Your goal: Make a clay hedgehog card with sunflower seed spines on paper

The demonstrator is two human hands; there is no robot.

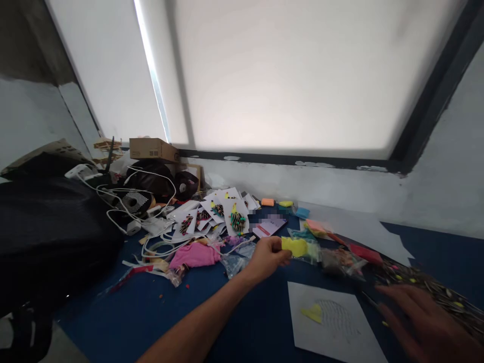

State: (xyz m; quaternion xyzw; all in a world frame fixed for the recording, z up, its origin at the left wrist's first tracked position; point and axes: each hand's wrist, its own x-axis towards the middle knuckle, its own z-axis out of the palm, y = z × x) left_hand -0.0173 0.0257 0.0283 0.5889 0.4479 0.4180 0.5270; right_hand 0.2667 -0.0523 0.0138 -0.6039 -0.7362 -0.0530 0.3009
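Observation:
My left hand (267, 256) pinches the edge of a clear plastic bag of yellow modelling clay (295, 247) above the blue table. In front of it lies a white paper card (333, 343) with a hatched pencil drawing and a flat yellow clay piece (312, 313) on its left part. My right hand (423, 317), blurred by motion, is at the right beside a spread of striped sunflower seeds (434, 285). Its fingers look stretched and apart, with nothing visible between them. A thin dark stick-like tool (370, 299) lies between the card and this hand.
Finished seed-and-clay cards (236, 219) are piled at the back. More bagged clay, including a red piece (366, 254) and a grey one (333, 262), lies right of centre. A pink cloth-like bundle (194, 254), white cables (166, 242) and a black bag (56, 242) crowd the left.

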